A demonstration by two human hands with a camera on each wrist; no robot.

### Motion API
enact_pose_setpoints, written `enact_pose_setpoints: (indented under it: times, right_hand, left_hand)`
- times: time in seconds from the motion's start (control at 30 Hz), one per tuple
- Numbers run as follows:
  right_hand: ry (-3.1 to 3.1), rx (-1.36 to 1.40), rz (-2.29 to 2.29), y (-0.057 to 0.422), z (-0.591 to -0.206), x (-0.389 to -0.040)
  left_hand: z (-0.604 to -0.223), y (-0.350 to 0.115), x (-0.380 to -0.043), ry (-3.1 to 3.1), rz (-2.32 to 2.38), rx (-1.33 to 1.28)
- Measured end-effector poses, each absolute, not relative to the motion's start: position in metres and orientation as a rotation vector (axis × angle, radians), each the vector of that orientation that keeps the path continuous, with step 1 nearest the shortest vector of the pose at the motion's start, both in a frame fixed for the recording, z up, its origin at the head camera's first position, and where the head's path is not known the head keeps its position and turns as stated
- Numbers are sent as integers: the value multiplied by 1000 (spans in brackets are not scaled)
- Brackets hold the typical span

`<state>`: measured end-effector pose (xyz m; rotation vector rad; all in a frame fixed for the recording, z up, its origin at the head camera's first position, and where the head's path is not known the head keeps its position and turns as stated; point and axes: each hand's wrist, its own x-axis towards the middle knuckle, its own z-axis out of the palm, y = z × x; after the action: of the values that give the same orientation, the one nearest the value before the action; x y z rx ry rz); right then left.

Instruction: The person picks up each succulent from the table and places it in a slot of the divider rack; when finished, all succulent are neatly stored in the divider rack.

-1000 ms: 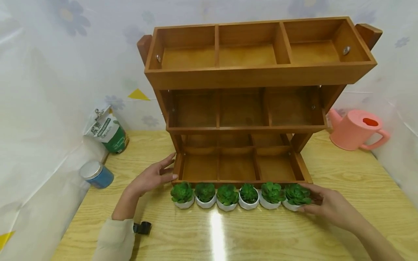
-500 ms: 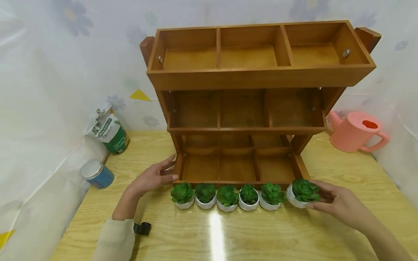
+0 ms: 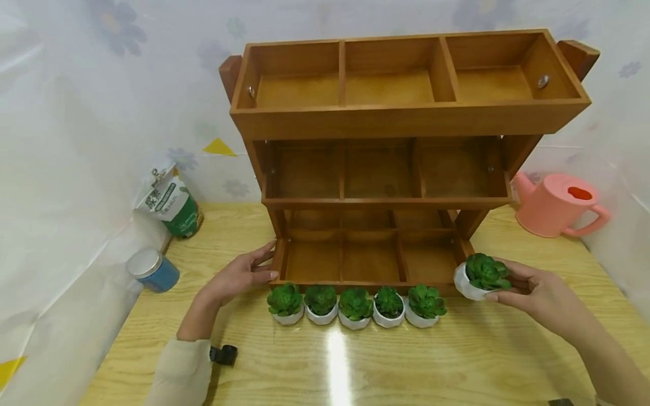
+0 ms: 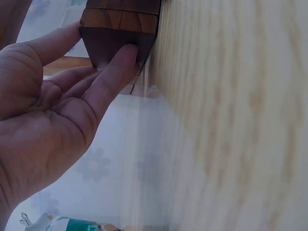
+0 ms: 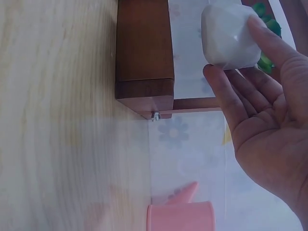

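My right hand point(image 3: 550, 296) holds a small potted succulent point(image 3: 484, 273) off the table, just in front of the shelf's lower right corner. In the right wrist view, thumb and fingertips pinch its faceted white pot point(image 5: 228, 38), tilted, with green leaves showing behind. The brown wooden three-tier shelf point(image 3: 406, 119) has compartments in each tier. My left hand point(image 3: 238, 279) rests against the left end of its bottom tray. Fairly straight fingers touch the dark wooden end point(image 4: 113, 43) in the left wrist view. Several more succulents point(image 3: 355, 307) in white pots stand in a row along the shelf's front.
A pink watering can point(image 3: 556, 206) stands to the right of the shelf. At the left are a green-and-white clipped bag point(image 3: 175, 206) and a blue jar with a silver lid point(image 3: 152, 270). Patterned plastic sheeting point(image 3: 101, 141) covers the walls around the wooden table point(image 3: 274, 372).
My right hand has taken the rightmost succulent out of the row, lifting it and moving it to the right and toward the shelf. The left hand stays at the tray's end.
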<state>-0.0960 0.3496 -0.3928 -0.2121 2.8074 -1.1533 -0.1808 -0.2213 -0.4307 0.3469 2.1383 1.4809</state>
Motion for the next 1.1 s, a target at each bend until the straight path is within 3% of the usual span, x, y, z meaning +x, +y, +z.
enact_pose_setpoints:
  times: [0.53, 1.1]
  right_hand:
    - [2807, -139, -1088, 340, -387, -127]
    - [2866, -262, -1031, 318, -397, -147]
  left_hand:
    - [-431, -221, -177, 2110, 1536, 336]
    - [-431, -221, -179, 2115, 1523, 350]
